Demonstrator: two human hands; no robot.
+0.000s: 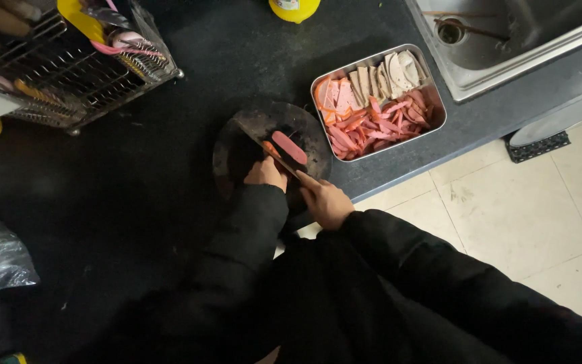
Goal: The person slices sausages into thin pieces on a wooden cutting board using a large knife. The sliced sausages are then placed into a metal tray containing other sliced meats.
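On the dark desk (136,202), a round dark cutting board (234,152) is lying just left of a rectangular metal tray (439,111). The person is working over this board with both hands.

The right hand (328,202) is clenching the handle of a cleaver (274,145), with the forefinger stretching forward along the top of the blade. The blade's long axis is running on a diagonal, from the handle at the lower right up toward the upper left of the board, so its tip end is pointing away from the person and to their left.

A pink sausage slice (289,147) is lying on the flat of the blade, its long axis following the same diagonal as the cleaver.

The left hand (265,173) is curling its fingers down onto the board just beside the blade, pressing on a small orange-pink piece of sausage (269,149) that is mostly hidden under the knuckles; how firmly it is grasping cannot be told.

The tray is holding pink sausage strips in its lower half and pale sliced pieces along its upper edge. A wire dish rack (75,67) is standing at the upper left, a steel sink (506,40) at the upper right, and a yellow bottle (294,8) is sitting at the top edge.
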